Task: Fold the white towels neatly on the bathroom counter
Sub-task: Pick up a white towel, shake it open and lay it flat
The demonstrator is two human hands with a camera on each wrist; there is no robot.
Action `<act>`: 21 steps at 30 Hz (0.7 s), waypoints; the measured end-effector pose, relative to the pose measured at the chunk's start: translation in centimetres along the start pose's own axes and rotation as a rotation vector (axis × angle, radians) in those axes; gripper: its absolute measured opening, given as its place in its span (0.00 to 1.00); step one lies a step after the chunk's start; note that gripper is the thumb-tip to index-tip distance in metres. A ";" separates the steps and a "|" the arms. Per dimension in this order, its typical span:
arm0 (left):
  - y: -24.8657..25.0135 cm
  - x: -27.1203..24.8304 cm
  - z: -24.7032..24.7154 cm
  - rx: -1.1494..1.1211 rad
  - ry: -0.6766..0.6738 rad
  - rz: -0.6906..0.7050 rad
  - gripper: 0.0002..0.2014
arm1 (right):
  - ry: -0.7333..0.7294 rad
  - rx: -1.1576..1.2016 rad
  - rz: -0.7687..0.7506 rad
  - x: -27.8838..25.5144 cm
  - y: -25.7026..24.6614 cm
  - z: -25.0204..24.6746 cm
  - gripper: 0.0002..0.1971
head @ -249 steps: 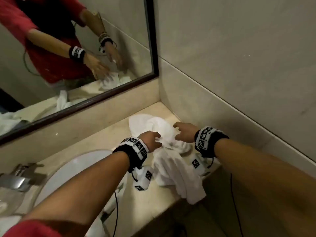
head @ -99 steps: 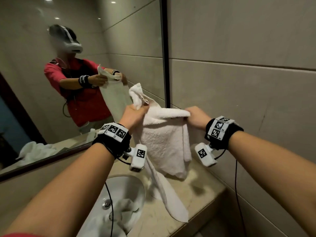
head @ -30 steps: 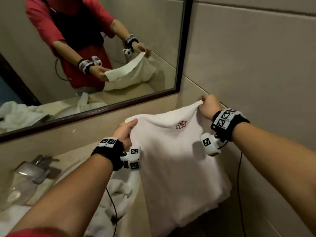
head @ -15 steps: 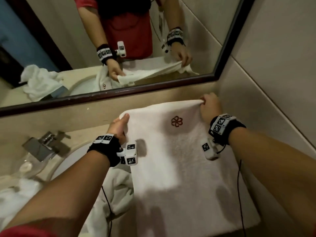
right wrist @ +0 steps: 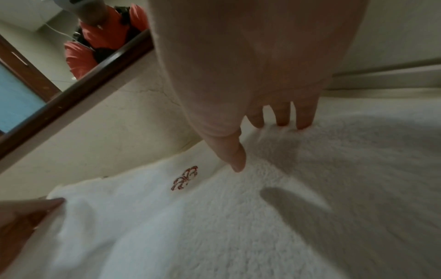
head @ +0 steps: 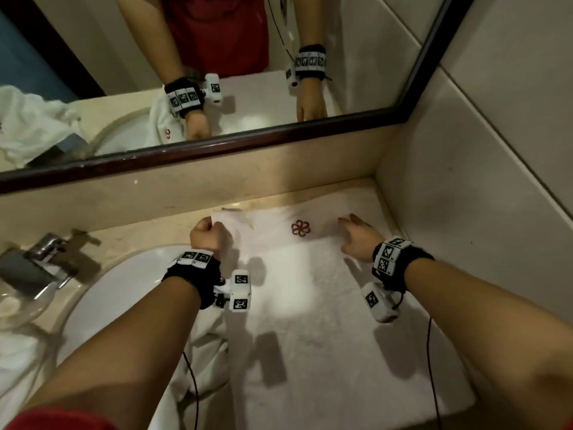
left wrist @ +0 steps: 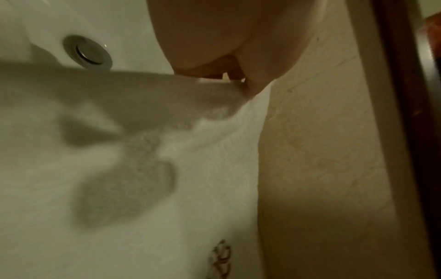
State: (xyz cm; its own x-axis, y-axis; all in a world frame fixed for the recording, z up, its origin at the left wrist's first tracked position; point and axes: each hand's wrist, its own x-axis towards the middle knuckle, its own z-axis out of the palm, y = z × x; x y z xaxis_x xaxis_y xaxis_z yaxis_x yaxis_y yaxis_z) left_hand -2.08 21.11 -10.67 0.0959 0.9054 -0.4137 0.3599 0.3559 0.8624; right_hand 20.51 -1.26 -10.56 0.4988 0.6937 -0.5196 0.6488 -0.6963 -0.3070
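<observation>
A white towel (head: 310,305) with a red flower emblem (head: 300,228) lies spread flat on the beige counter (head: 148,225), reaching from near the back wall to the front edge. My left hand (head: 207,233) is a fist on the towel's far left corner; the left wrist view shows its fingers (left wrist: 248,83) pinching the towel (left wrist: 167,169) edge. My right hand (head: 352,226) rests on the far right part, fingers straight. In the right wrist view its fingertips (right wrist: 303,122) and thumb (right wrist: 236,158) touch the towel (right wrist: 214,217) beside the emblem (right wrist: 185,178).
A white sink (head: 124,283) with a chrome faucet (head: 37,262) sits left of the towel. A second white towel (head: 210,352) hangs crumpled over the sink's rim. The mirror (head: 217,72) runs along the back, and a tiled wall (head: 465,212) closes the right side.
The towel has come down from being held up by two corners to lying flat on the counter. My right hand let go of its corner and now lies on the cloth.
</observation>
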 end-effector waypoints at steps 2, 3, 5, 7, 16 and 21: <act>0.7 1.0 -0.1 -0.058 0.047 0.009 0.12 | -0.003 -0.024 0.005 0.0 0.3 0.0 0.38; 0.8 1.7 -0.3 -0.064 0.070 -0.005 0.11 | -0.007 -0.039 0.012 0.0 0.5 0.1 0.38; 1.3 2.5 -0.9 -0.048 0.069 -0.068 0.06 | -0.019 -0.068 0.035 -0.1 0.8 0.1 0.37; 1.1 2.8 -1.2 -0.020 0.071 -0.094 0.06 | -0.026 -0.096 0.041 0.0 1.0 0.1 0.35; -0.3 -2.7 2.4 0.802 -0.227 0.405 0.15 | 0.055 -0.050 0.218 1.3 0.6 0.1 0.36; -1.5 -3.4 4.0 1.241 -0.484 0.507 0.33 | -0.003 -0.079 0.289 2.1 1.3 0.7 0.34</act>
State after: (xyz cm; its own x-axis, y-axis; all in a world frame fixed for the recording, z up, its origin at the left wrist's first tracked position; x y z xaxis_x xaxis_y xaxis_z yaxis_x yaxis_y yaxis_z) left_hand 0.77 16.54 -11.66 0.6692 0.6144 -0.4179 0.7335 -0.6361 0.2393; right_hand 21.98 -0.83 -12.64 0.6675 0.4684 -0.5788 0.5231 -0.8482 -0.0831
